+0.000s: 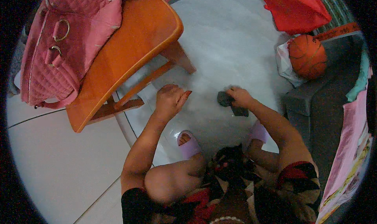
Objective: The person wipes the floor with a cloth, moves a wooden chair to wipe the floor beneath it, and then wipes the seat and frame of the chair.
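Note:
My left hand (170, 100) is raised before me with its fingers curled in and the thumb pointing right, near the legs of an orange wooden chair. Whether something small lies inside that fist cannot be told. In my right hand (239, 97) is a dark, blurred object (225, 99), rounded at its left end. A second dark, flat part (240, 111) shows below the fingers; whether it belongs to the same object is unclear. Both hands are above the pale tiled floor, apart from each other, in front of my feet in purple slippers (188, 145).
A pink quilted bag (53, 76) rests on the orange wooden chair (138, 38) at the left. On the right are a red bag (296, 10), a basketball (307, 57) by white plastic, a dark grey sofa (297, 101) and pink patterned cloth (349, 141).

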Action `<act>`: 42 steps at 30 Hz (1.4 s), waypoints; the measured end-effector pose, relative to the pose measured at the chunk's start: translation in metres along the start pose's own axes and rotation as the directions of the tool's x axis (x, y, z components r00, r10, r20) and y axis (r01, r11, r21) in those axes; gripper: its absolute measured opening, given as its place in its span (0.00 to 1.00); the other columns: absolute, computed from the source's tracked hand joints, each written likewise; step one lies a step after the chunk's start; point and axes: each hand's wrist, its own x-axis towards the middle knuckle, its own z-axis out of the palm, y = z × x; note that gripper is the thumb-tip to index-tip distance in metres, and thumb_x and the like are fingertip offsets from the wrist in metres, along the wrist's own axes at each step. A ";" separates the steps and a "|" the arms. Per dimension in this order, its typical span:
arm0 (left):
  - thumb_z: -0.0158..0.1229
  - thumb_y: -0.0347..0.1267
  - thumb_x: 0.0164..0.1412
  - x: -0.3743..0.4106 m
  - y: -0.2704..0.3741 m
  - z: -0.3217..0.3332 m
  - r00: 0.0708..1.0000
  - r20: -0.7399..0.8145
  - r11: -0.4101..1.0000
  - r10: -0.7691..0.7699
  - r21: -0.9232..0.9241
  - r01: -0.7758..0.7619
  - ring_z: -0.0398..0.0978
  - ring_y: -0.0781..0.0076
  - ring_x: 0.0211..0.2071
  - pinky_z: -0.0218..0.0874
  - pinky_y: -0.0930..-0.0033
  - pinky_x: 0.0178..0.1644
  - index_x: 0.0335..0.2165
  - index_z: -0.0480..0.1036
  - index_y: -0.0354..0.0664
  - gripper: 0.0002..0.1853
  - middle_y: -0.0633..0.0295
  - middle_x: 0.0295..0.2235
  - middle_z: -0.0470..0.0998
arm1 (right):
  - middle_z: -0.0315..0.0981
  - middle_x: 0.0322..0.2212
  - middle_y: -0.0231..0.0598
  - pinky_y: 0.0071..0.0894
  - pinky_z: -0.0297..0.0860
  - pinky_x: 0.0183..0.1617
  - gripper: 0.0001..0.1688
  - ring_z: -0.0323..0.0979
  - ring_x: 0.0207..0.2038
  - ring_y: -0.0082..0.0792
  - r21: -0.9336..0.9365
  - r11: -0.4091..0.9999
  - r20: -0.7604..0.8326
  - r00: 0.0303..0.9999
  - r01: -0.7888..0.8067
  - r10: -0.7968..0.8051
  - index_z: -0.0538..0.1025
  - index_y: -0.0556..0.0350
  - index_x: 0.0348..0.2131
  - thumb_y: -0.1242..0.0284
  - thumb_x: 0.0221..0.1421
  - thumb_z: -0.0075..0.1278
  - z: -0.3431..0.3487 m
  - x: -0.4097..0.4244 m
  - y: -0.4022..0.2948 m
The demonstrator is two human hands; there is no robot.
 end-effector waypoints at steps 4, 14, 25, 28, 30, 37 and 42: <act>0.60 0.29 0.51 0.003 0.001 0.001 0.976 0.045 0.977 -0.213 -0.013 0.214 0.72 0.55 0.28 0.64 0.60 0.40 0.30 0.72 0.40 0.07 0.56 0.25 0.73 | 0.61 0.26 0.34 0.31 0.62 0.34 0.15 0.63 0.33 0.30 0.577 0.816 0.066 0.994 0.028 -0.081 0.63 0.55 0.29 0.78 0.38 0.51 -0.024 0.022 0.006; 0.58 0.35 0.56 -0.035 0.005 0.005 0.841 0.239 0.561 -0.485 -0.654 0.508 0.71 0.66 0.45 0.62 0.64 0.49 0.50 0.64 0.41 0.24 0.60 0.44 0.73 | 0.60 0.29 0.29 0.22 0.59 0.41 0.15 0.60 0.36 0.23 0.839 0.472 -0.146 0.948 0.270 -0.283 0.64 0.56 0.32 0.81 0.40 0.49 -0.110 0.052 -0.129; 0.52 0.34 0.58 -0.010 -0.011 -0.031 0.572 0.058 0.142 -0.818 -0.944 0.299 0.73 0.66 0.41 0.67 0.66 0.44 0.51 0.62 0.40 0.23 0.58 0.44 0.72 | 0.56 0.53 0.53 0.48 0.56 0.59 0.26 0.55 0.56 0.57 -0.304 0.826 -0.704 0.473 0.474 -0.530 0.68 0.54 0.47 0.82 0.45 0.48 -0.106 0.065 -0.237; 0.53 0.36 0.54 0.010 -0.020 -0.045 0.694 -0.019 0.476 -0.720 -0.741 0.473 0.68 0.54 0.48 0.60 0.60 0.53 0.52 0.60 0.37 0.28 0.50 0.47 0.70 | 0.53 0.55 0.58 0.52 0.53 0.61 0.29 0.53 0.58 0.58 -0.308 0.854 -0.682 0.529 0.419 -0.505 0.62 0.63 0.51 0.84 0.46 0.44 -0.101 0.070 -0.242; 0.56 0.38 0.50 0.022 -0.057 -0.028 0.755 -0.016 0.677 -0.656 -0.456 0.578 0.64 0.50 0.53 0.54 0.59 0.58 0.53 0.59 0.36 0.32 0.46 0.50 0.67 | 0.52 0.55 0.60 0.51 0.52 0.61 0.32 0.52 0.58 0.60 -0.287 0.882 -0.695 0.552 0.375 -0.461 0.59 0.68 0.53 0.85 0.46 0.43 -0.094 0.080 -0.241; 0.55 0.40 0.51 0.064 -0.008 -0.067 0.807 0.230 0.731 -0.544 -0.342 0.590 0.64 0.44 0.53 0.55 0.55 0.56 0.53 0.60 0.40 0.32 0.44 0.51 0.66 | 0.50 0.57 0.64 0.52 0.49 0.63 0.37 0.49 0.60 0.61 -0.020 0.910 -0.738 0.608 0.414 -0.293 0.52 0.69 0.58 0.85 0.47 0.42 -0.089 0.084 -0.219; 0.56 0.42 0.51 0.056 -0.028 -0.031 0.793 0.004 0.791 -0.609 -0.063 0.608 0.61 0.43 0.54 0.53 0.51 0.57 0.55 0.58 0.42 0.34 0.45 0.54 0.63 | 0.57 0.53 0.59 0.43 0.59 0.58 0.36 0.58 0.55 0.57 0.047 0.888 -0.735 0.618 0.457 -0.279 0.58 0.64 0.55 0.90 0.44 0.40 -0.088 0.067 -0.212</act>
